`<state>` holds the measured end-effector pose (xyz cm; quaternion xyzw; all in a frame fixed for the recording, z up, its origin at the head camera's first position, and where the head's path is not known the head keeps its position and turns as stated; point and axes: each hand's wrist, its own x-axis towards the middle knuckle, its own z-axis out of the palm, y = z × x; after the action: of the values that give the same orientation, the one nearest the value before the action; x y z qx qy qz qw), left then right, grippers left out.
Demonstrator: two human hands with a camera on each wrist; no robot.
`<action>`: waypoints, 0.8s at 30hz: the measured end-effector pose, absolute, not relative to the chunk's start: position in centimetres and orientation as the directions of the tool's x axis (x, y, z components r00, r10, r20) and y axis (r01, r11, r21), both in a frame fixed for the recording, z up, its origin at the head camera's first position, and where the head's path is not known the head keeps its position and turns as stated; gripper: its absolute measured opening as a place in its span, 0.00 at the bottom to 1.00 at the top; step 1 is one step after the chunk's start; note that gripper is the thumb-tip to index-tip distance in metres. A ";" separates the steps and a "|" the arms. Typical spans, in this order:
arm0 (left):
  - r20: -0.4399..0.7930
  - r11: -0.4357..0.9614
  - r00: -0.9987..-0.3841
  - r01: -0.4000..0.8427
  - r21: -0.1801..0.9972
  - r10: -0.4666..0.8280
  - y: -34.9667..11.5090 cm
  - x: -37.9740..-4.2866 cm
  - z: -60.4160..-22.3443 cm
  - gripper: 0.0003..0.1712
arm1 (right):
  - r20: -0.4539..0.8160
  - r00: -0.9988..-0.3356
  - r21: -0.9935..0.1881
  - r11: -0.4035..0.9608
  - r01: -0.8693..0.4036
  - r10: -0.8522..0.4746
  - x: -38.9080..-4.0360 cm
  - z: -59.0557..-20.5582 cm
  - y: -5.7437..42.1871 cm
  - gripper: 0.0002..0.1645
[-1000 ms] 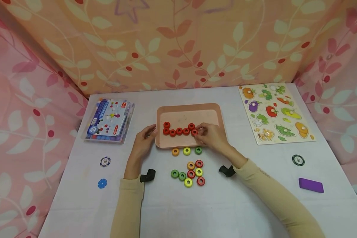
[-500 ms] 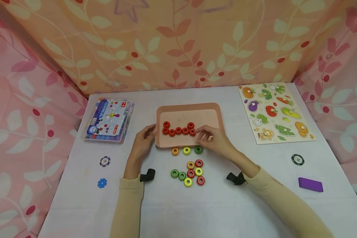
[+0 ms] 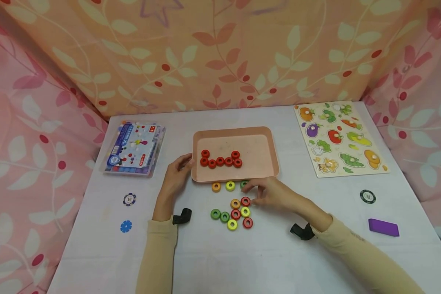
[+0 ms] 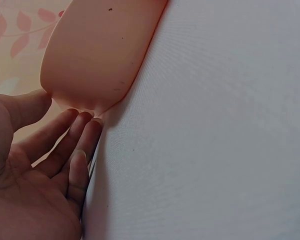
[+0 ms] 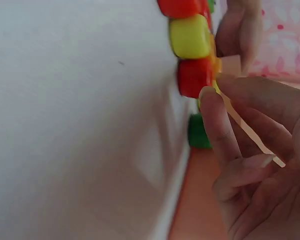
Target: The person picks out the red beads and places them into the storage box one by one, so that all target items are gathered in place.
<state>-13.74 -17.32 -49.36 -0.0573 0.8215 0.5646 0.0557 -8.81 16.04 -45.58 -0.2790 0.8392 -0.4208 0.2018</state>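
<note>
My left hand (image 3: 178, 173) rests at the left end of the pink tray (image 3: 259, 153). In the left wrist view its thumb and fingertips touch the tray's end wall, fingers only slightly bent. Several red ring beads (image 3: 220, 161) sit in the tray in a bracket-like row. My right hand (image 3: 273, 194) is below the tray's front edge, thumb and forefinger apart. Its fingertips are right at a red ring bead (image 3: 245, 201), also in the right wrist view (image 5: 192, 79). The forefinger partly covers a green ring bead (image 3: 243, 184).
Orange (image 3: 216, 187), yellow (image 3: 230, 186) and more mixed ring beads lie before the tray. A boxed set (image 3: 134, 149) stands left, a vegetable puzzle board (image 3: 341, 139) right. Chips (image 3: 130, 199) and a purple block (image 3: 384, 227) lie at the sides.
My right hand has let go of a red ring bead at the row's right end in the tray, then moved toward me to the loose beads. The left hand stays put.
</note>
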 end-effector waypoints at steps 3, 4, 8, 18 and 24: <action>-0.156 0.353 -0.987 -0.157 0.922 -0.031 -17.3 -13.8 -49.3 0.25 | -0.118 -0.754 -0.789 0.522 -0.324 -0.646 -8.4 -46.2 15.8 0.23; -0.157 0.353 -0.987 -0.157 0.922 -0.030 -17.3 -13.8 -49.3 0.25 | -0.119 -0.754 -0.774 0.535 -0.338 -0.647 -8.3 -46.4 15.6 0.23; -0.157 0.342 -0.987 -0.158 0.926 -0.029 -17.3 -13.8 -49.3 0.25 | -0.100 -0.759 -0.718 0.575 -0.392 -0.643 -8.1 -46.7 15.3 0.21; -0.160 0.353 -0.987 -0.160 0.922 -0.031 -17.2 -13.7 -49.1 0.25 | 0.026 -0.797 -0.770 0.496 -0.401 -0.604 -9.8 -45.0 15.5 0.19; -0.160 0.357 -0.987 -0.160 0.920 -0.029 -17.3 -13.7 -49.1 0.25 | 0.133 -0.861 -0.810 0.447 -0.380 -0.490 -12.2 -45.2 15.9 0.19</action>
<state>-13.71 -17.26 -49.09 -0.0576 0.8216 0.5641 0.0581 -12.23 15.86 -45.17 -0.2564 0.8486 -0.4589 0.0602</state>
